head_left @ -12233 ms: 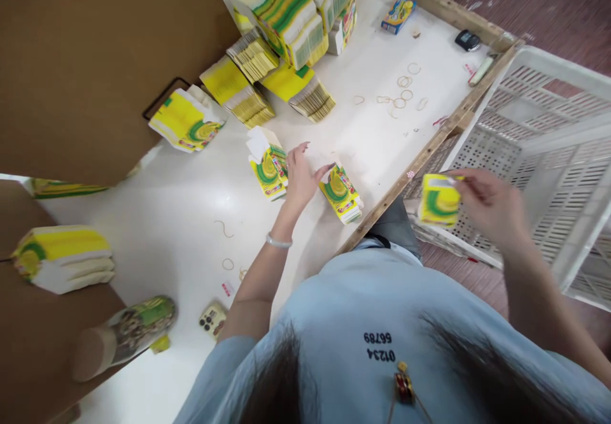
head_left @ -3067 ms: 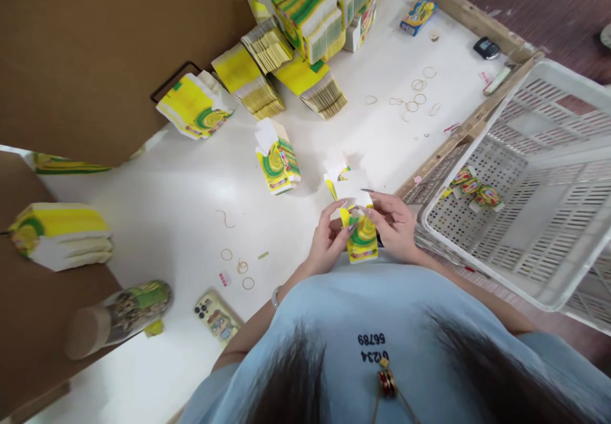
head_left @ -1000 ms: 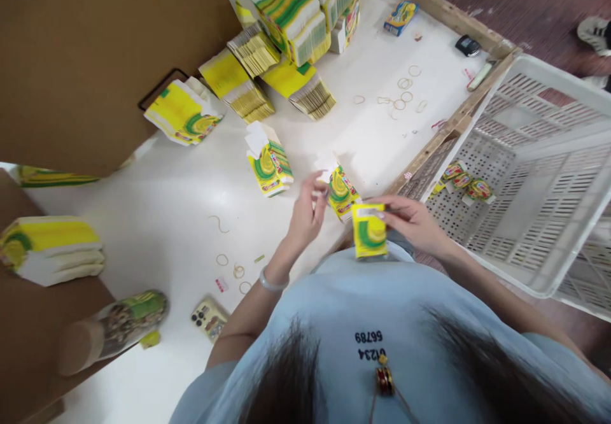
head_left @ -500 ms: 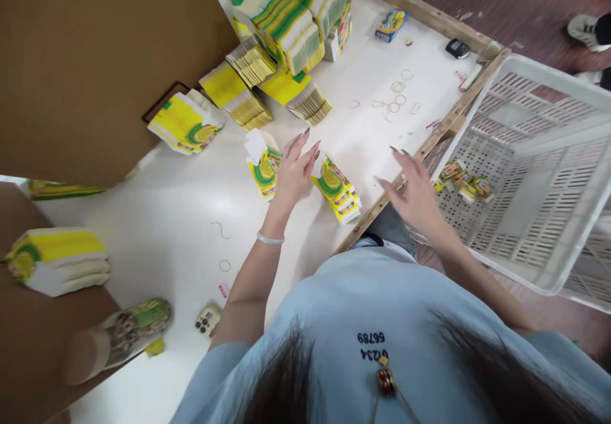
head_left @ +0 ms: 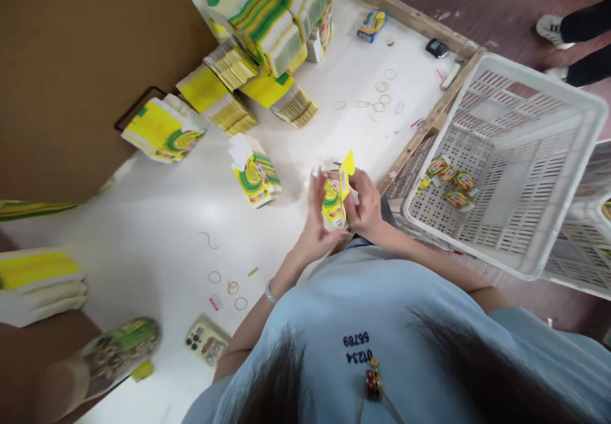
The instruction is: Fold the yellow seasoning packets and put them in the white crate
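Close to my body, at the table edge, both hands are around several small yellow-and-green cartons [head_left: 333, 204] printed with a round yellow-green picture. My left hand [head_left: 316, 223] presses along their left side, its fingertips slightly blurred. On the right side my right hand [head_left: 365, 207] grips them, fingers curled behind. A yellow flap [head_left: 347, 170] stands up beside the right fingers. Left of my hands, a second group of yellow cartons [head_left: 256, 176] with white end flaps lies on the white table [head_left: 176, 207].
Flat carton bundles [head_left: 291, 102] and a tall carton pile [head_left: 274, 23] stand at the back. Rubber bands [head_left: 382, 86] lie scattered. A white plastic crate [head_left: 506, 220] holding several small packs is at the right. A phone [head_left: 207, 341] and a jar [head_left: 124, 347] sit lower left.
My left hand has moved right and down, and my right hand left, closing in around the cartons from both sides. A yellow flap now stands up there. More packs show in the crate.
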A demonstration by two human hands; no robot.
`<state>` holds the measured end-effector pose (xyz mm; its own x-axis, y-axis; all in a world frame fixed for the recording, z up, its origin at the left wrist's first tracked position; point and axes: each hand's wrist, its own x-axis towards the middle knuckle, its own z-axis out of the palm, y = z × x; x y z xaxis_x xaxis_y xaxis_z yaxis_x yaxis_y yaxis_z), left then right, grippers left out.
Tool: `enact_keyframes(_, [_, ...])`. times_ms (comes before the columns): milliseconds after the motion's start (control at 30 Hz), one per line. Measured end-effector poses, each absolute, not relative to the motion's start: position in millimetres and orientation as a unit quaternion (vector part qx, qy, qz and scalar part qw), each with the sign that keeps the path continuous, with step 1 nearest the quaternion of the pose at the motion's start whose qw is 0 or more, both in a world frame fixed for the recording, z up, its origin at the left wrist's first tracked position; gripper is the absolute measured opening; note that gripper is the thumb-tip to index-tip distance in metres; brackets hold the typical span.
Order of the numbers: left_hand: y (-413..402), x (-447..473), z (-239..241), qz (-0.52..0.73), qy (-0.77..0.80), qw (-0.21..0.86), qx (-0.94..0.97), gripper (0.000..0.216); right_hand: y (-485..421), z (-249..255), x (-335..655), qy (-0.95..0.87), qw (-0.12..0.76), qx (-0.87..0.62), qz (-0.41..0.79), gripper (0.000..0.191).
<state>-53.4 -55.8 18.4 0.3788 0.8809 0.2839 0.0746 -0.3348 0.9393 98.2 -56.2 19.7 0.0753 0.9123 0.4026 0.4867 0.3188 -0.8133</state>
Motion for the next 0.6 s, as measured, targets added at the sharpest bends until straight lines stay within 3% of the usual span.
enact_keyframes(133, [-69,-41,5,0.391,0.336,0.535,0.670,0.070,-63,30,96,-0.593,0.524,-0.564,0.236,0.032])
enact_keyframes(267, [-78,-42,8,0.389,0.415,0.544,0.617,0.052,-73,26,94,-0.505,0.532,-0.588,0.340,0.035])
enact_keyframes(367, [-88,-43,10,0.392,0.447,0.577,0.560,0.055,-83,18,94,-0.440,0.540,-0.584,0.417,0.038])
enact_keyframes(500, [-104,-45,6,0.438,0.452,0.618,0.471,0.076,-99,11,101,-0.454,0.535,-0.571,0.427,0.038])
enact_keyframes(600, [-111,-53,3,0.423,0.440,0.640,0.467,0.068,-107,12,112,-0.503,0.511,-0.541,0.440,0.029])
